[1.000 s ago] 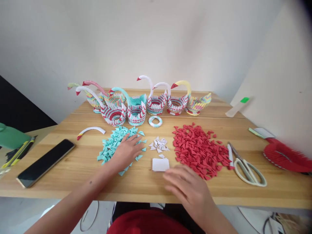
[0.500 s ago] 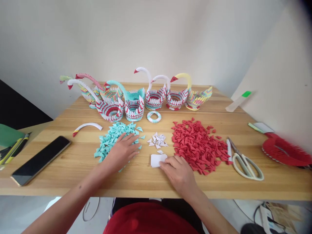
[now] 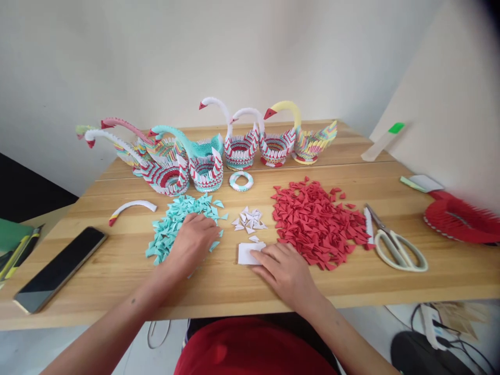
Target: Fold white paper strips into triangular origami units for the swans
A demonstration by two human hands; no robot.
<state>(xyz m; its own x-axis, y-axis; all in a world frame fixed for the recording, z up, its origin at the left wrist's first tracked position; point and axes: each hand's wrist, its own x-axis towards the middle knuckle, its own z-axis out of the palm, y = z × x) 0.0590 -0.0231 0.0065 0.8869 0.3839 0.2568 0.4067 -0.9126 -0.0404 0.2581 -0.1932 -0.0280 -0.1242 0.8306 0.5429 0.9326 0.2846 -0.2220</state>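
Observation:
My left hand [image 3: 195, 238] rests on the pile of folded turquoise paper triangles [image 3: 166, 232], its fingers curled down and drawn together. What lies under those fingertips is hidden. On the bare wood in front of me is a small stack of white paper slips [image 3: 247, 253]. The fingertips of my right hand [image 3: 287, 271] close over its right edge. Just beyond the slips sits a little heap of folded white paper triangles [image 3: 250, 220]. A large heap of red paper triangles [image 3: 316, 221] spreads out right of it, past my right hand.
Several folded-paper swans [image 3: 205, 174] stand along the back, behind a paper ring [image 3: 241, 180]. A curved white swan neck [image 3: 135, 207] and a phone [image 3: 60, 271] lie left. Scissors [image 3: 398, 247] and a red paper piece [image 3: 461, 219] lie right.
My left hand's fingers have gone from spread out to curled in on the turquoise pile. My right hand's fingertips reach further over the white slips. The camera view has tilted slightly.

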